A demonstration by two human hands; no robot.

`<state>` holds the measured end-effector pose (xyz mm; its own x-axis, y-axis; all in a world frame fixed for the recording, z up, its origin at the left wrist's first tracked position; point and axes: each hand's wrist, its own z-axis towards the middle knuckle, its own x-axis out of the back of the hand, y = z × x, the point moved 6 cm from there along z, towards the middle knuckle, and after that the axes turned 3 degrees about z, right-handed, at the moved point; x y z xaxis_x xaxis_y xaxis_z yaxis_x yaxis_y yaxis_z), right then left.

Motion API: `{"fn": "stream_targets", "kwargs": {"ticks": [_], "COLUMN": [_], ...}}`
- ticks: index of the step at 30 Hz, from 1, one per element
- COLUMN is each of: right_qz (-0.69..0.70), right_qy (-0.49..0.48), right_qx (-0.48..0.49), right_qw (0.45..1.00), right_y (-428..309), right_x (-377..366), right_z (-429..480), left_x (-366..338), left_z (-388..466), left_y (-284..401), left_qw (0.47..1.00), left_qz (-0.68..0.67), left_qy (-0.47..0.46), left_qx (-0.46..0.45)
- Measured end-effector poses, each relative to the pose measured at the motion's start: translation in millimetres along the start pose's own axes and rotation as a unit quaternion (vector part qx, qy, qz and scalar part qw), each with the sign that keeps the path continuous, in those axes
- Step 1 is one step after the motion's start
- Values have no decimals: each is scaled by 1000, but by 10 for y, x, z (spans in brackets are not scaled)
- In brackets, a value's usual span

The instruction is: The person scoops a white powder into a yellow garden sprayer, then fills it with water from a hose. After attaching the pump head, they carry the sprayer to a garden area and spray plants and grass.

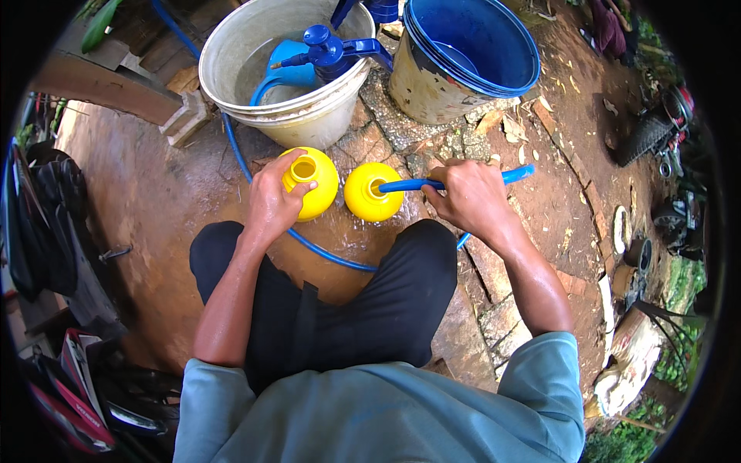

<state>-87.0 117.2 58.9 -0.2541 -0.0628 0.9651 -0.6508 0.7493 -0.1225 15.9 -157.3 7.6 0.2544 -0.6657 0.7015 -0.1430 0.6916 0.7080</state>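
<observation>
My left hand (271,198) grips a round yellow plastic sprayer bottle (323,184), thumb and fingers around its open neck. A second yellow bottle (369,213) stands upright on the wet floor just to its right, also without a top. My right hand (473,190) is closed around a blue hose (408,185), whose near end sits at the mouth of the second bottle. How deep it reaches inside is hard to see. A blue pump sprayer head (331,53) lies over the rim of a whitish bucket (301,128), and part of another blue sprayer head (382,10) shows behind it.
Inside the whitish bucket is a blue water dipper (292,61). Stacked buckets with a blue interior (463,40) stand to its right. Hose loops across the wet concrete (156,214). Motorcycle parts (87,399) are at left, a tyre (642,136) at right. A person (609,29) is at upper right.
</observation>
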Motion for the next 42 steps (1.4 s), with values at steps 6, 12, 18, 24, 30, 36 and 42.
{"fn": "stream_targets", "kwargs": {"ticks": [6,12,18,24,30,36,42], "right_qz": [24,-1,-35,-10,-22,-5,-20], "right_qy": [102,84,15,47,47,43,50], "right_qx": [33,-7,-101,-130,-120,-123,-119], "right_qw": [994,996,994,990,991,991,991], "right_y": [-114,-201,-287,-356,-443,-501,-512], "right_x": [19,-19,-73,-51,-27,14,-31], "right_z": [-1,-25,-16,4,5,0,14], "left_x": [-385,-631,-859,-977,-951,-897,-916], "left_z": [-81,-33,206,215,248,199,192], "left_y": [-489,-773,-1031,-1230,-1260,-1275,-1265], "left_qw": [998,997,989,982,977,976,984], "left_qz": [-39,-61,-133,-158,-179,-188,-153], "left_qy": [-27,-43,-61,-97,-99,-90,-42], "left_qx": [33,0,-19,-33,-56,-69,-76]}}
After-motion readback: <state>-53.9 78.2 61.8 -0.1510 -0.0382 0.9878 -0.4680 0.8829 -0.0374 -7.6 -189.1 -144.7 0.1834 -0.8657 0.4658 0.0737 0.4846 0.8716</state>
